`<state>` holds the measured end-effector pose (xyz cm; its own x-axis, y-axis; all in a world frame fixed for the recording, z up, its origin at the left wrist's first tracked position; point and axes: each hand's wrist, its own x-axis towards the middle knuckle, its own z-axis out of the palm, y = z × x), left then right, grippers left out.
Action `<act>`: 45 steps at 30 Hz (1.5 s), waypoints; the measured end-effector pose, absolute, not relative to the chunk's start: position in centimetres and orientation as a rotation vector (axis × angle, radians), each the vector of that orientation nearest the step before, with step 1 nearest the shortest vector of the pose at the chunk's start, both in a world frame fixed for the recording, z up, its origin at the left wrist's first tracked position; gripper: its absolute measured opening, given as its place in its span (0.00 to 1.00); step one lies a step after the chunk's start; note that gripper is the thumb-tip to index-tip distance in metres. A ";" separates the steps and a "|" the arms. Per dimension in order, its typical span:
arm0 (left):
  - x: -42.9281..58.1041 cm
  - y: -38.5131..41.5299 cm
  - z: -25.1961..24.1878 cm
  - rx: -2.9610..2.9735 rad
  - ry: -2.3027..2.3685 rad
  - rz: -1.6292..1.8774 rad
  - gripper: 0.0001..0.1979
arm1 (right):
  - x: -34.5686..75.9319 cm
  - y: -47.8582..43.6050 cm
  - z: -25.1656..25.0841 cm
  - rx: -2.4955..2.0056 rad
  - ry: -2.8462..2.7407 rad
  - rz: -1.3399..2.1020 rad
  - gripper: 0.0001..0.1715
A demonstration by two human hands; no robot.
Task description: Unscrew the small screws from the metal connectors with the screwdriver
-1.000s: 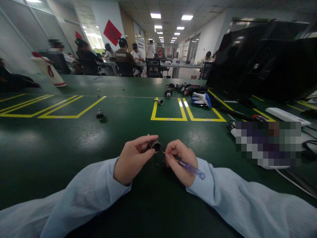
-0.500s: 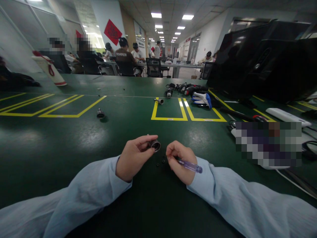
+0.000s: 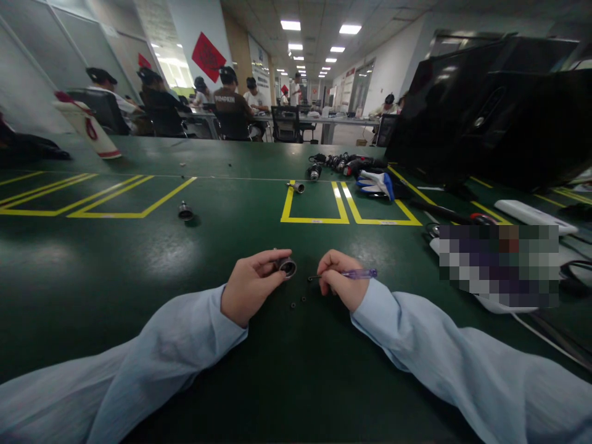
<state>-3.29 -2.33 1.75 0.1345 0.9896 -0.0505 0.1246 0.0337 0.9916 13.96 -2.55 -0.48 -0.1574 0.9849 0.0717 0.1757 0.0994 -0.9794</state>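
Observation:
My left hand (image 3: 252,283) is closed around a dark metal cup-shaped part (image 3: 287,267), its round opening turned toward me and to the right. Between the fingers of my right hand (image 3: 341,279) is a screwdriver with a clear purple handle (image 3: 363,274); its thin shaft points left. At the shaft's tip sits a small dark ring-like piece (image 3: 310,279), just right of the metal part and apart from it. Two more such pieces, a small nut-like ring (image 3: 303,299) and another small ring (image 3: 293,305), lie on the green table (image 3: 259,382) below the hands.
A similar metal part (image 3: 185,211) stands at left. Another metal piece (image 3: 298,187) lies by a yellow-taped square. Farther back are a blue-and-white glove (image 3: 375,185) and cabled tools (image 3: 349,164). A power strip (image 3: 534,216) and black monitor (image 3: 467,117) stand right. People sit beyond the table.
My right hand has risen slightly and turned the screwdriver so its shaft points left, with a small ring now at its tip. My left hand holds the metal part nearly still.

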 end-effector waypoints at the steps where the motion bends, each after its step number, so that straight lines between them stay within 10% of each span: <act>1: -3.3 -2.3 1.7 1.315 1.213 1.006 0.24 | 13.9 -2.4 -0.6 -1.205 -1.487 1.171 0.06; 45: -3.0 -2.0 0.9 1.385 1.215 1.242 0.16 | 11.3 -3.0 -0.4 -0.980 -1.990 0.545 0.06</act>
<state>-3.02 -2.02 0.91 0.0181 0.9921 0.1245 0.1024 -0.1257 0.9868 11.28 -2.98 -0.41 -0.3502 0.7986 0.4894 0.4380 0.6015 -0.6681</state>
